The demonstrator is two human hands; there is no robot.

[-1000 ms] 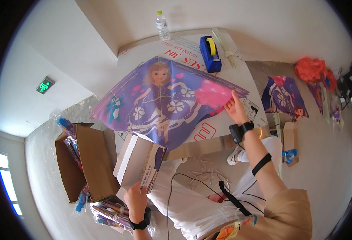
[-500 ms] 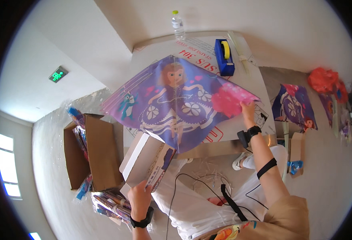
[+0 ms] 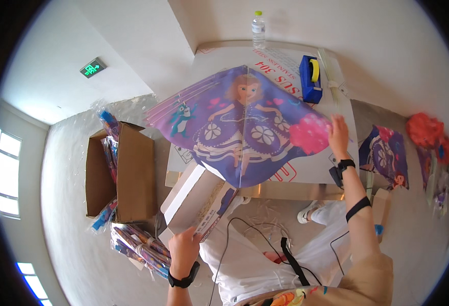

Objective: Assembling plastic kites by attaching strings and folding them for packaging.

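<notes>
A stack of purple kites [image 3: 265, 117] printed with a cartoon girl in a gown lies on the table; several layered edges fan out at its left side. My right hand [image 3: 339, 133] is at the kites' right corner, beside the pink patch, fingers stretched upward and slightly blurred; nothing shows gripped in it. My left hand [image 3: 184, 250] is closed on the near end of an open cardboard box [image 3: 191, 201] with white flaps, held tilted at the table's front edge. The far end of the box meets the lower edge of the kites.
A blue tape dispenser [image 3: 311, 81], thin pale sticks [image 3: 329, 71] and a water bottle [image 3: 258, 30] stand or lie on the table [image 3: 214, 58]. At left are a brown carton [image 3: 135, 173] and bundled packages [image 3: 140, 250]. Another kite [image 3: 386, 155] hangs at right. A cable [image 3: 228, 255] crosses my lap.
My right hand has gone from pinching the kite's right corner to stretched fingers beside it. The whole view has shifted, while my left hand keeps hold of the box.
</notes>
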